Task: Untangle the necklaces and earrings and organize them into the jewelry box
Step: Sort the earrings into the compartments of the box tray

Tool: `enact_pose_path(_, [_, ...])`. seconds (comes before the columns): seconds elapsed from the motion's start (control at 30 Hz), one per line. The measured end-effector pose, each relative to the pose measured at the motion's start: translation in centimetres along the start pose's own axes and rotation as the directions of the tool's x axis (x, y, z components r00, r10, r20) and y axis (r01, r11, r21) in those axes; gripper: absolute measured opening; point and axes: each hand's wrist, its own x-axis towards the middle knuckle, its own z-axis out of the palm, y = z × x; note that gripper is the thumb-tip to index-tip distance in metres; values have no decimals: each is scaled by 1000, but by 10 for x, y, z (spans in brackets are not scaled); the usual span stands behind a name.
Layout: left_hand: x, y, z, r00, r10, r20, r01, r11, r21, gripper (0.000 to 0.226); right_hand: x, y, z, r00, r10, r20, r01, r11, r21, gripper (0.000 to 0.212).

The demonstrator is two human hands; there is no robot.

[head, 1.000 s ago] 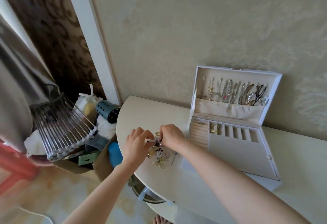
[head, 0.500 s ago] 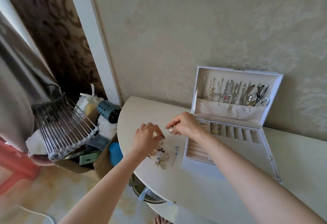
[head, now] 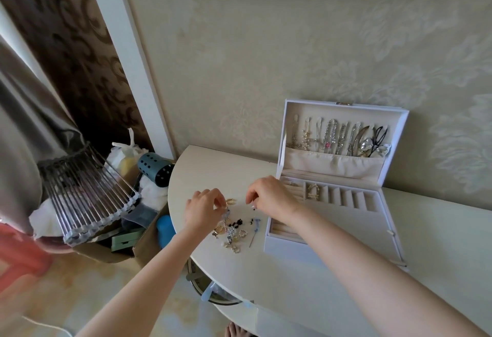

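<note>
Currently, the left hand (head: 203, 207) sits well left of the jewelry box (head: 282, 246), fingers curled, fingertips pinching a gold earring (head: 231, 201). The right hand (head: 269, 195) hovers at the box's left wall with its fingers curled and tips drawn together; whether it holds anything is too small to tell. The loose pile of earrings (head: 231, 233) lies on the tabletop (head: 266, 280) left of the box, with a blue pin (head: 256, 227) between pile and box. Necklaces (head: 332, 137) hang in the box's raised lid.

Hazards, as judged:
- Pulling the hands apart while pieces are hooked together may bend a hook.
- It may also drag the pile over the tabletop's curved edge, away from the box.
- A weak pinch may drop the earring into the pile.
</note>
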Motion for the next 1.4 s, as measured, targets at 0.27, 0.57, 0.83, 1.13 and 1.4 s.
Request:
enact_pose_path(0.27, [-4,-29,-5,980,-196,-33,196,980,-26,28,8,-3,15,991,48,121,-28,987,-160,30])
enact_pose_path(0.57, [-9,-41,-1,991,-125,52,132,972,-192,10,20,-11,24,997,27,77,-12,981,-195,24])
enact_pose_path(0.83, [-14,-31,0,1000,0,27,8,956,-292,10,15,-14,13,946,81,313,5,965,-263,23])
enact_pose_path(1.13, [-32,-21,10,952,291,98,-271,946,-180,24,6,-16,28,953,-15,302,130,922,-364,25])
enact_pose_path(1.4, [-30,-14,11,966,254,57,-242,957,-161,15,5,-14,27,962,7,275,103,917,-385,20])
